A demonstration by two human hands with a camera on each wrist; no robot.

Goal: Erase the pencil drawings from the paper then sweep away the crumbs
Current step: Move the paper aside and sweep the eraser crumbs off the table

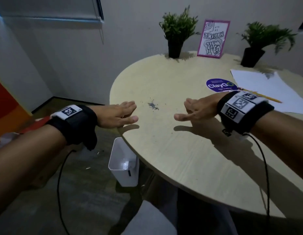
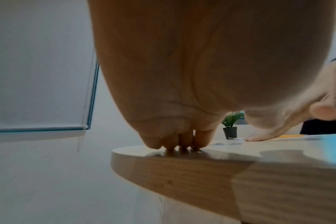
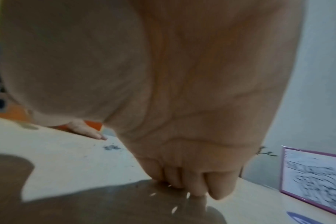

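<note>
The left hand [image 1: 118, 114] rests fingertips on the round table's [image 1: 189, 150] left edge, fingers straight and together, holding nothing. Just right of it, between both hands, lies a small pile of grey crumbs [image 1: 153, 106]. The right hand [image 1: 196, 110] stands on edge, flat-fingered, empty. Behind its wrist sit the pencil [image 1: 264, 97] and paper [image 1: 272, 89].

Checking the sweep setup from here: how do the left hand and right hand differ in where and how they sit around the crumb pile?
The left hand rests at the round wooden table's left edge, left of the grey eraser crumb pile; the right hand sits further in, on the pile's right. The left hand's fingers lie together; the right hand's thumb spreads apart. Both are flat, empty, fingertips on the tabletop, facing the pile.
</note>
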